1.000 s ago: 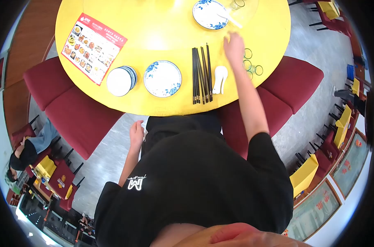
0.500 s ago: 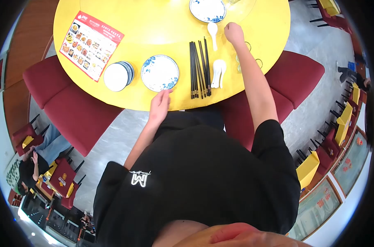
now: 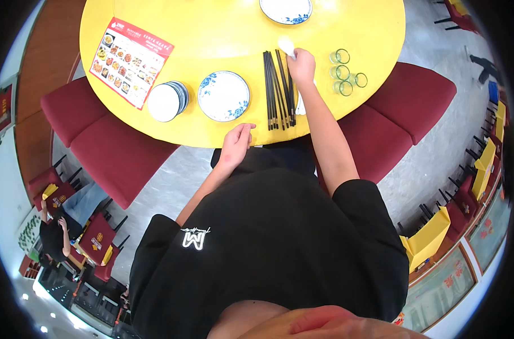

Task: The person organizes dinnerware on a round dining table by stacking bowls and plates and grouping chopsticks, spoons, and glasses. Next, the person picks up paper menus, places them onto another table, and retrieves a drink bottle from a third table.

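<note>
My right hand (image 3: 301,66) is closed around the handle of a white soup spoon (image 3: 286,45), whose bowl points away from me. Beside it on the yellow table lie several black chopsticks (image 3: 273,93), set in a loose row. White spoons (image 3: 300,106) show only in part, as my right forearm covers them. At the table's near edge my left hand (image 3: 238,141) is empty, its fingers loosely bent and apart from the dishes. Closest to it is a white plate with blue flowers (image 3: 223,96); left of that stands a stack of small white dishes (image 3: 165,103).
Several green-rimmed glasses (image 3: 342,72) stand right of my forearm. A red-and-white menu sheet (image 3: 131,63) lies at the table's left, and another flowered plate (image 3: 286,10) sits farther back. Dark red chairs (image 3: 111,147) flank me. Another person (image 3: 56,234) is in the left background.
My right hand has moved left and toward me and taken hold of the spoon that lay on the table. The glasses have come into view. My left hand has shifted slightly right, its fingers more bent.
</note>
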Available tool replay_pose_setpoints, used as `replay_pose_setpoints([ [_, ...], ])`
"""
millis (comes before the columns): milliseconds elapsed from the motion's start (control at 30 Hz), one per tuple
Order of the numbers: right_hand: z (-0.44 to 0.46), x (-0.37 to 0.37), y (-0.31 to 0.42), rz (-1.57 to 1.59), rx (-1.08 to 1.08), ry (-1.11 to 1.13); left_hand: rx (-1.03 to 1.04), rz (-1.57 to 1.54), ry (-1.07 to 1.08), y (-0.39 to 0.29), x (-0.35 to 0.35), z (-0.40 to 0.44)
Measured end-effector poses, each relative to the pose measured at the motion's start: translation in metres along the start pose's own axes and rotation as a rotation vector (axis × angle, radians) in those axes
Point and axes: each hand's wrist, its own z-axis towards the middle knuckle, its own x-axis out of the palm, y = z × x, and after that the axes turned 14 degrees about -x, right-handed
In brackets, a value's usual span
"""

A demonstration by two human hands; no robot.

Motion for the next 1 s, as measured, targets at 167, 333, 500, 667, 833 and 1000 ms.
replay_pose_setpoints([
  [167,-0.034,-0.083,0.028,0.234,-0.014,-0.112,0.154,0.084,0.031,-0.027,0.023,0.031],
  [333,-0.11,-0.085,-0.021,0.117,0.234,0.067,0.388,0.441,0.077,-0.041,0.085,0.086],
  [500,-0.132,-0.055,-0.046,0.227,0.217,-0.02,0.277,0.623,0.043,-0.039,0.116,0.119],
  [667,-0.131,-0.054,-0.042,-0.055,0.027,0.065,0.117,0.472,0.135,-0.052,0.111,0.109],
  [833,-0.06,-0.046,-0.024,0.118,-0.081,-0.185,0.095,0.365,0.085,-0.06,0.088,0.09],
  [1000,0.108,-0.023,0.007,0.596,0.374,-0.226,0.138,0.164,0.088,-0.053,0.054,0.05],
])
